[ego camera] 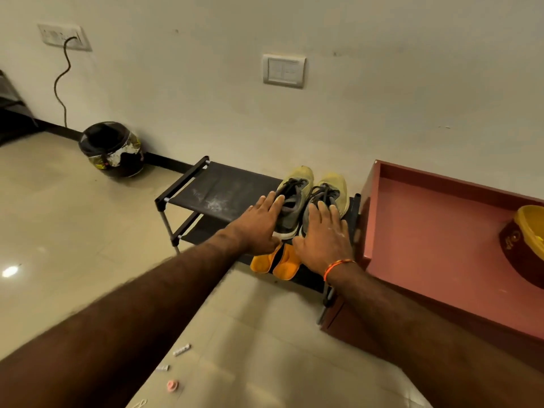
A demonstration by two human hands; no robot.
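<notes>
A pair of grey and yellow laced sneakers stands toes to the wall on the top shelf of a low black shoe rack (pixel 217 187). My left hand (pixel 260 225) lies with straight fingers against the left sneaker (pixel 294 198). My right hand (pixel 323 234), an orange thread at its wrist, lies flat over the heel of the right sneaker (pixel 335 187). Two orange insoles (pixel 278 262) stick out from the shelf below, under my hands.
A reddish-brown cabinet (pixel 426 231) stands right of the rack, with a yellow-lidded round container (pixel 527 245) on it. A black helmet (pixel 113 148) sits on the tiled floor by the wall at left. Small bits of litter (pixel 173 384) lie on the floor near me.
</notes>
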